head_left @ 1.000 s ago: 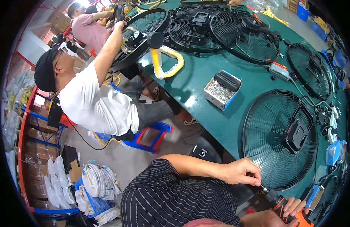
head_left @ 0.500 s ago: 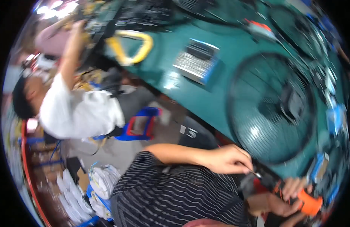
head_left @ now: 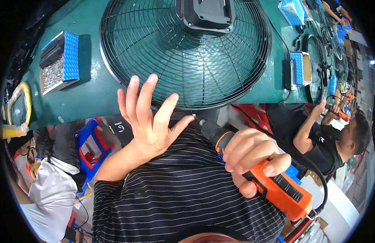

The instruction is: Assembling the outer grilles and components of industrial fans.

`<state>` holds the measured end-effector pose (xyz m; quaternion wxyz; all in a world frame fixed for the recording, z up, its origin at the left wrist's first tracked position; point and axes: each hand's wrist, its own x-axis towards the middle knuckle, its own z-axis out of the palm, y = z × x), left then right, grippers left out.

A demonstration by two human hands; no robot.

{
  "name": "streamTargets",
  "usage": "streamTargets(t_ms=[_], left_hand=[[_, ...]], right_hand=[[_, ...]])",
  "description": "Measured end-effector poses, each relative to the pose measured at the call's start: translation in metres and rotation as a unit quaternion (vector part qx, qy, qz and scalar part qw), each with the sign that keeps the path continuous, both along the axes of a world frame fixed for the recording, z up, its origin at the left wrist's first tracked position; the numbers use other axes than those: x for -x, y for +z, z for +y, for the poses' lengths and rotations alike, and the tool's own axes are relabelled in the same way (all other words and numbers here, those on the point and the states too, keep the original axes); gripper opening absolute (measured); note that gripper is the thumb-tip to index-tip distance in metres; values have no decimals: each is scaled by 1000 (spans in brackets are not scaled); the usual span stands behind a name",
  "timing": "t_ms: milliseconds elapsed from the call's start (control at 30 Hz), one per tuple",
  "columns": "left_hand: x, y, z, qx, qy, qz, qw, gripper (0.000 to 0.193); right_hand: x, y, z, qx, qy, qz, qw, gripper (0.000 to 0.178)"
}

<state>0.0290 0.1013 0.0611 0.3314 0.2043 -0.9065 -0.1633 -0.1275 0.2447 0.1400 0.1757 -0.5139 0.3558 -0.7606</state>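
Observation:
My right hand [head_left: 256, 152] is wrapped round an orange and black corded power screwdriver [head_left: 282, 190], whose tip slants up and to the left. At the bit's end is a small silvery screw [head_left: 194, 116]. My left hand [head_left: 149, 121] has its fingers spread wide, and its thumb tip is at or right beside that screw. Just beyond both hands lies a round black wire fan guard [head_left: 167, 65] with a black motor housing [head_left: 207, 15] at its middle. The left fingertips overlap its near rim in the view; whether they touch it I cannot tell.
An open blue and white box of small metal screws [head_left: 53, 75] stands on the green table [head_left: 88, 97] at left. A yellow handle-like loop [head_left: 29, 107] lies farther left. More boxes [head_left: 299, 67] are at right. One person [head_left: 337, 146] works at right, another [head_left: 49, 190] is at left.
My view has swung round, so the fan guard is now straight ahead. My left hand has gone from a pinch near the screwdriver's tip to spread fingers. The right hand still grips the screwdriver.

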Motion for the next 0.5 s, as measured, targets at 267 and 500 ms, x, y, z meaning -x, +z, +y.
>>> streamTargets(t_ms=[267, 500], left_hand=[[9, -12, 1, 10, 26, 18, 999, 68], [8, -8, -5, -49, -13, -11, 999, 89]], right_hand=[[5, -3, -4, -30, 3, -14, 999, 48], [13, 1, -13, -99, 47, -28, 994, 53]])
